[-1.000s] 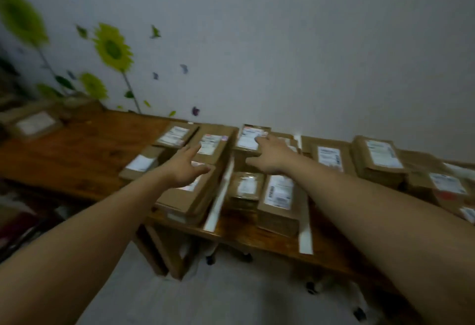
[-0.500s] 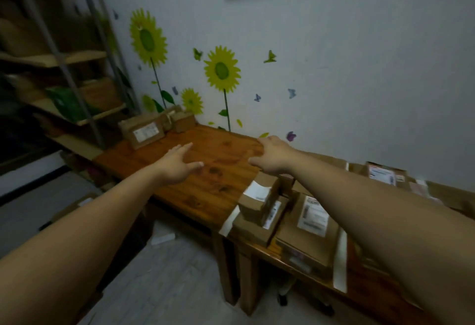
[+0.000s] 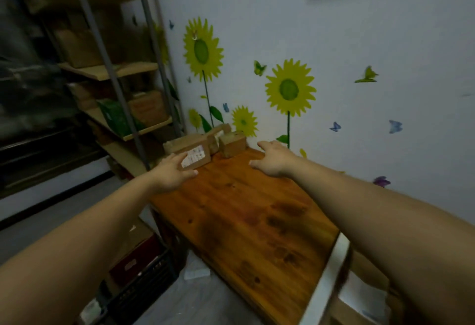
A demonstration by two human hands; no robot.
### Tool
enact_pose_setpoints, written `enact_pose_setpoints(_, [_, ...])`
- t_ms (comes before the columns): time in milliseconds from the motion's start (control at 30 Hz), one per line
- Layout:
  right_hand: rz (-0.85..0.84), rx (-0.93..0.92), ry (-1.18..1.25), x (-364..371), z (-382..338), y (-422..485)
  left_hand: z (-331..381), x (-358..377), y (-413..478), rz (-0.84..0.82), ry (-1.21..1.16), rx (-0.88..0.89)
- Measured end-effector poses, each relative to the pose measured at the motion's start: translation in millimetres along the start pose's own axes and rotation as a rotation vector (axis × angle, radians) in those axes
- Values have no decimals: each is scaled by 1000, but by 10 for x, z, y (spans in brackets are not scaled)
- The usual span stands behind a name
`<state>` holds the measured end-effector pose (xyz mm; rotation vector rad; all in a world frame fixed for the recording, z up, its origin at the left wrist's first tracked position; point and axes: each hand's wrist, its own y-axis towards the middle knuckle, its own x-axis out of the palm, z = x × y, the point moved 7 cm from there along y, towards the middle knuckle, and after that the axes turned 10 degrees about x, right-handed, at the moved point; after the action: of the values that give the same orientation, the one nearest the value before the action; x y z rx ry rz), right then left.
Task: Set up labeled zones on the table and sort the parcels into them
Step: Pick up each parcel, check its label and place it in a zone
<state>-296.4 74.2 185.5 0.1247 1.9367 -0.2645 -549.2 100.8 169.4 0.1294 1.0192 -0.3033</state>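
Both my arms stretch out over the far left end of the wooden table point(image 3: 246, 211). My left hand point(image 3: 172, 171) hovers with fingers spread in front of a brown labeled parcel point(image 3: 191, 152); whether it touches the parcel I cannot tell. My right hand point(image 3: 272, 160) is open above the bare wood, a little right of a smaller brown parcel point(image 3: 232, 144). A third parcel point(image 3: 218, 130) leans against the wall behind them. A white zone strip point(image 3: 326, 278) crosses the table at lower right, with a labeled parcel point(image 3: 359, 296) beyond it.
A metal shelf rack point(image 3: 113, 72) with boxes and a green pack stands left of the table. A dark crate point(image 3: 144, 278) and a box sit on the floor below. The wall behind carries sunflower and butterfly stickers.
My view has swung left, from the crowded parcels to the table's far left end. Both hands moved along with it and now hang near the parcels by the wall.
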Motion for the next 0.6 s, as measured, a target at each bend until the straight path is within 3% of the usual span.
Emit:
enact_pose_setpoints(267, [-17,-73,-19,372,-1051,1191,-980,-476,1130,1,34,-29])
enact_pose_setpoints(600, [-94,41,46,1066,-2038,2588,-2075,-893,2697,-133,138,19])
